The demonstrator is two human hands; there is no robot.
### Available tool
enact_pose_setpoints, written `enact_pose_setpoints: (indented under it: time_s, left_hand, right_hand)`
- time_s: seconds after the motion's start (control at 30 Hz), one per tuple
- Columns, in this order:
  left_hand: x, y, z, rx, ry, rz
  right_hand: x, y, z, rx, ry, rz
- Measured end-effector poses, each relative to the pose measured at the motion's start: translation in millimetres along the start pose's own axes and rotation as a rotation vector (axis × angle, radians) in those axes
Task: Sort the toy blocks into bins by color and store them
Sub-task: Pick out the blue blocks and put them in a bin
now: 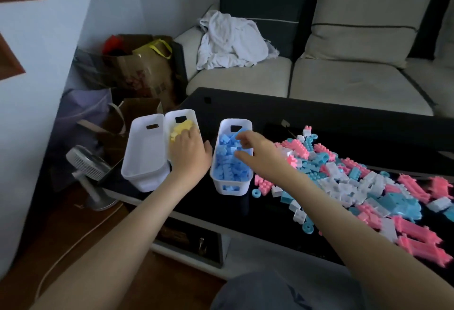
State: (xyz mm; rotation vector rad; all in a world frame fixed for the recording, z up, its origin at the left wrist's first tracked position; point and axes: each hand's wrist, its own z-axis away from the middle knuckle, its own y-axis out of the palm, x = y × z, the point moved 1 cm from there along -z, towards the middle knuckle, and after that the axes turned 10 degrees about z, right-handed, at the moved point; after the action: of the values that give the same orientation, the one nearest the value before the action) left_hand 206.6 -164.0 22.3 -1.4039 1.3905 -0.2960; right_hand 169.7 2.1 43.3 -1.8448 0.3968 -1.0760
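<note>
Head view.

Left grip point(190, 150): it sits over the near part of the yellow bin point(189, 113). The fingers bend down into the bin and lie on the yellow blocks point(180, 128). The thumb sticks out sideways toward the blue bin point(235, 121). The fingertips are hidden, so you cannot tell whether this grip is grasping a block or only pressing on the load.

Right grip point(260, 153): it hangs over the far part of the blue bin. It is released, with thumb and fingers loosely bent, well apart and nothing clamped between them. A blue curved piece point(239, 132) lies just beyond the fingertips, against the bin's far end. You cannot tell whether it touches them.

Containers:
- The yellow bin holds yellow blocks only and is under your left grip.
- The blue bin is filled with blue blocks point(227, 164) and stands just to the right of your left grip, under your right grip.
- The white bin point(145, 155) shows nothing but its bare floor. It stands to the left of your left grip, with its side touching the yellow bin.

The unsorted pile point(348, 179) of pink, white and blue blocks lies on the black desk point(307, 110). It starts beside your right wrist and spreads to the right.
</note>
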Motion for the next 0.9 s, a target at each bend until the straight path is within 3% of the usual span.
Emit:
enact_pose_setpoints:
  time_s: [0.1, 0.2, 0.43, 0.7, 0.83, 0.9]
  left_hand:
    - [15, 2, 3, 0.105, -0.101, -0.006]
    - [17, 12, 3, 0.227, 0.08, -0.174]
    - [15, 20, -11, 0.433, 0.27, -0.058]
    - [17, 38, -35, 0.364, 0.23, -0.026]
    - [16, 36, -47, 0.421, 0.237, -0.01]
    - [16, 27, -46, 0.288, 0.289, -0.069]
  right_hand:
    - [2, 16, 9, 0.179, -0.105, 0.211]
    - [-1, 25, 16, 0.303, -0.222, 0.329]
    - [-23, 28, -24, 0.221, -0.24, 0.428]
    - [-32, 35, -78, 0.208, -0.169, 0.472]
    - [-31, 34, -86, 0.21, -0.156, 0.661]
    - [-25, 36, -84, 0.134, -0.182, 0.692]
